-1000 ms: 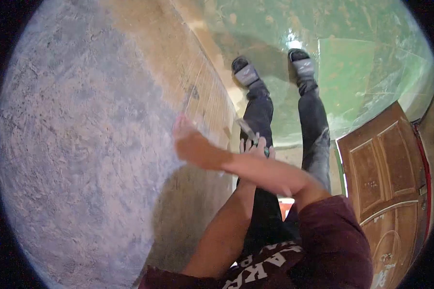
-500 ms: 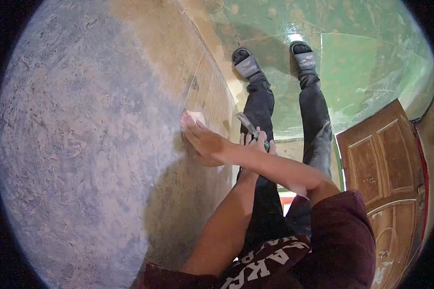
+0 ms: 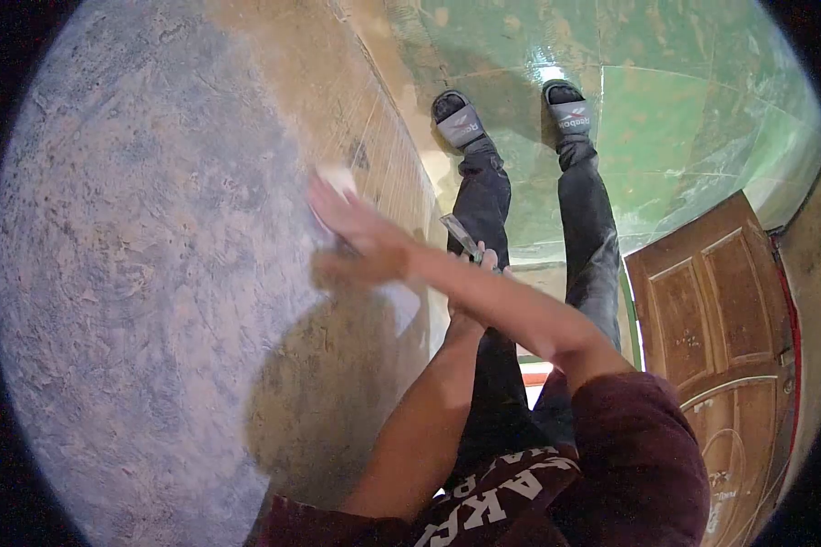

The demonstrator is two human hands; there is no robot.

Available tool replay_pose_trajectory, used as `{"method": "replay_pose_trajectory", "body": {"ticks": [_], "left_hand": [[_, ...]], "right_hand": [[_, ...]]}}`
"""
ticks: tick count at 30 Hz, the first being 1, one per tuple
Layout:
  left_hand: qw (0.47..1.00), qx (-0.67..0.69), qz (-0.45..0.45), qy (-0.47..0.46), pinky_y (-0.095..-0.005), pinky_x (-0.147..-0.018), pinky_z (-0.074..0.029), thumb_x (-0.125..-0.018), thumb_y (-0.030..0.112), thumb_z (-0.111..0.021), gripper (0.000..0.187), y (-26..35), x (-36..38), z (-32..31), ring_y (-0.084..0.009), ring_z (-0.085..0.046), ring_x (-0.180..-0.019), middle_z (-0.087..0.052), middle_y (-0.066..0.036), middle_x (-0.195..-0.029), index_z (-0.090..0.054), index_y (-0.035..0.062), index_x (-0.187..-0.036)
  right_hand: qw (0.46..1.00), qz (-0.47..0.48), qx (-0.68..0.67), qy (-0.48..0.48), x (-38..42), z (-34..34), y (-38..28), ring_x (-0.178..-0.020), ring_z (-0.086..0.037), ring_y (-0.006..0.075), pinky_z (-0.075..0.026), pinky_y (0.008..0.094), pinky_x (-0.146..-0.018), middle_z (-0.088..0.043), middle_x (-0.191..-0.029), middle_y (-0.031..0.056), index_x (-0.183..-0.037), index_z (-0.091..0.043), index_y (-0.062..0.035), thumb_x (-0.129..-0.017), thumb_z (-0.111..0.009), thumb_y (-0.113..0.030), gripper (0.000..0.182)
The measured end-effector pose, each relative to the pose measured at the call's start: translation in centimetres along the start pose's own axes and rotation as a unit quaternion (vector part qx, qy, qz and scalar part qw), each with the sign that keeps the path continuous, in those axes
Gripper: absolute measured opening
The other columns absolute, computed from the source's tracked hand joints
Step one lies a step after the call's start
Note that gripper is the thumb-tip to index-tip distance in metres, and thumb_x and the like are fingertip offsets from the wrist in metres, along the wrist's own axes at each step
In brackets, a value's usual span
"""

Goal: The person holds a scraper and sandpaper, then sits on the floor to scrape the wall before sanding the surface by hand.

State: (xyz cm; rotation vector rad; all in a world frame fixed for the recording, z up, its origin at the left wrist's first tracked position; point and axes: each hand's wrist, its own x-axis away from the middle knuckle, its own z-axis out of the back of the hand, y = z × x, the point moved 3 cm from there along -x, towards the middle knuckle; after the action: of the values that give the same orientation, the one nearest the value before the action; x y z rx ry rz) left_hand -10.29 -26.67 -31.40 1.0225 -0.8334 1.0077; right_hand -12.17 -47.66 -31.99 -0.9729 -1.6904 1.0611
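Note:
My right hand [image 3: 360, 223], blurred by motion, lies with its fingers stretched out against the wall [image 3: 155, 273]. It presses a small folded piece of sandpaper [image 3: 339, 179], whitish where it shows past the fingers. My right forearm crosses over the left one. Just beyond that crossing, my left hand [image 3: 485, 260] is closed around a putty knife; its metal blade [image 3: 461, 234] points up and left, and the handle is mostly hidden by the fingers and right arm. The wall is rough grey-white plaster, with a brownish bare band near the floor.
My feet in grey slide sandals [image 3: 459, 123] stand on the green tiled floor [image 3: 666, 118], which is dusty with pale smears. A carved brown wooden door [image 3: 711, 301] is at the right. My shadow falls on the lower wall.
My right hand has slid up and to the left along the wall with the sandpaper. My left hand keeps the putty knife in nearly the same place.

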Motion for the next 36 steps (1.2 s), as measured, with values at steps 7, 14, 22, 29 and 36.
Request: {"method": "replay_pose_trajectory", "body": {"ticks": [7, 14, 22, 29, 36], "left_hand": [[0.986, 0.057, -0.057, 0.143, -0.0537, -0.112, -0.031, -0.091, 0.038, -0.060, 0.052, 1.6, 0.8, 3.6, -0.0397, -0.054, -0.119, -0.065, -0.020, -0.125, -0.057, 0.0049, -0.131], [0.998, 0.052, -0.032, 0.013, -0.0624, -0.115, -0.024, -0.089, 0.042, -0.059, 0.053, 0.9, 0.6, 1.9, -0.0423, -0.042, -0.135, -0.059, -0.023, -0.136, -0.058, 0.0069, -0.129], [0.988, 0.005, -0.043, 0.150, -0.0563, -0.114, -0.025, -0.088, 0.038, -0.062, 0.053, 1.5, 0.8, 3.6, -0.0442, -0.049, -0.123, -0.066, -0.025, -0.123, -0.059, 0.0027, -0.127], [0.999, 0.013, -0.033, -0.008, -0.0560, -0.119, -0.016, -0.090, 0.044, -0.061, 0.065, 2.1, 0.6, 3.2, -0.0336, -0.029, -0.146, -0.040, -0.010, -0.157, -0.047, 0.0138, -0.146], [0.971, 0.010, -0.174, 0.164, -0.0515, -0.114, -0.031, -0.089, 0.043, -0.064, 0.071, 0.0, 1.5, 1.7, -0.0391, -0.041, -0.136, -0.039, -0.021, -0.154, -0.042, 0.0043, -0.145]], "right_hand": [[0.998, 0.029, -0.038, 0.042, -2.4, 0.5, -0.1, -0.155, 0.000, 0.0349, -0.005, 0.0517, -0.124, 0.003, -0.166, 0.0248, -0.160, -0.003, -0.0006, -0.090, -0.062, -0.057, 0.107], [0.997, 0.029, -0.043, 0.057, -3.9, 1.2, 0.3, -0.155, 0.000, 0.0372, -0.008, 0.0505, -0.124, 0.003, -0.166, 0.0245, -0.159, -0.003, 0.0003, -0.092, -0.063, -0.053, 0.105], [0.995, 0.035, -0.089, 0.034, 3.6, -3.2, 2.3, -0.155, -0.005, 0.0379, -0.010, 0.0523, -0.124, -0.003, -0.166, 0.0240, -0.159, -0.009, 0.0010, -0.091, -0.062, -0.054, 0.102], [0.988, 0.084, -0.047, 0.118, -11.6, 5.5, -0.9, -0.155, -0.007, 0.0360, -0.010, 0.0461, -0.125, -0.006, -0.166, 0.0249, -0.158, -0.010, 0.0025, -0.095, -0.058, -0.047, 0.094], [0.992, 0.063, -0.043, 0.104, -7.0, 2.6, -0.6, -0.154, -0.009, 0.0383, -0.012, 0.0461, -0.124, -0.008, -0.165, 0.0258, -0.158, -0.014, 0.0016, -0.096, -0.059, -0.046, 0.091]]}}
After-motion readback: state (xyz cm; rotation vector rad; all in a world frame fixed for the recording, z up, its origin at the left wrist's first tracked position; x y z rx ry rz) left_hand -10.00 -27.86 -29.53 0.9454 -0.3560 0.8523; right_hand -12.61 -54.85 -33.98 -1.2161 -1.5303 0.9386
